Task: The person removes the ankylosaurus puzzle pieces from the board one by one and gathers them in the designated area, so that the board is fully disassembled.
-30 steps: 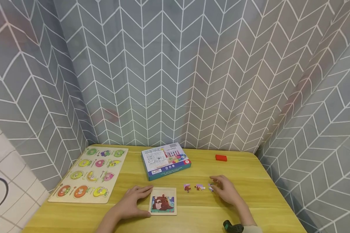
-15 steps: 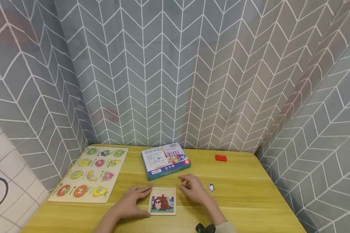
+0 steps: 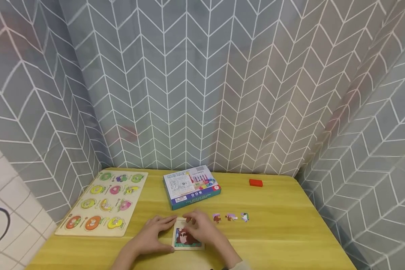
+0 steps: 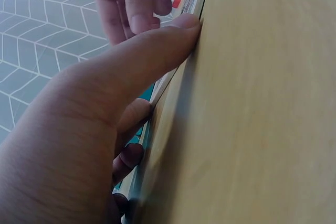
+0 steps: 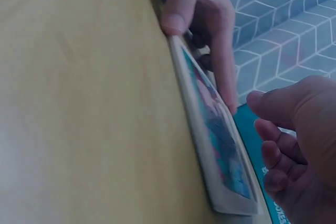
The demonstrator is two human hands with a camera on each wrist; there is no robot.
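A square wooden jigsaw tray (image 3: 189, 248) lies near the table's front, showing a brown animal picture in its lower part. My left hand (image 3: 150, 236) holds the tray at its left side, thumb at the near corner and index finger at the far one. Over the tray's right part hovers my right hand (image 3: 204, 227), fingers bent; in the right wrist view its thumb and fingertips (image 5: 270, 153) are above the tray, and whether a small piece sits between them is hidden. Three loose jigsaw pieces (image 3: 231, 217) lie in a row to the right of the tray.
A flat printed box (image 3: 190, 185) lies behind the tray. A large fruit puzzle board (image 3: 104, 202) is at the table's left. A small red block (image 3: 255, 183) sits near the back right. Patterned curtains (image 3: 202, 86) surround the table.
My right hand has moved left from beside the loose pieces to over the jigsaw tray. The same three pieces show again in their row. My left hand has stayed at the tray.
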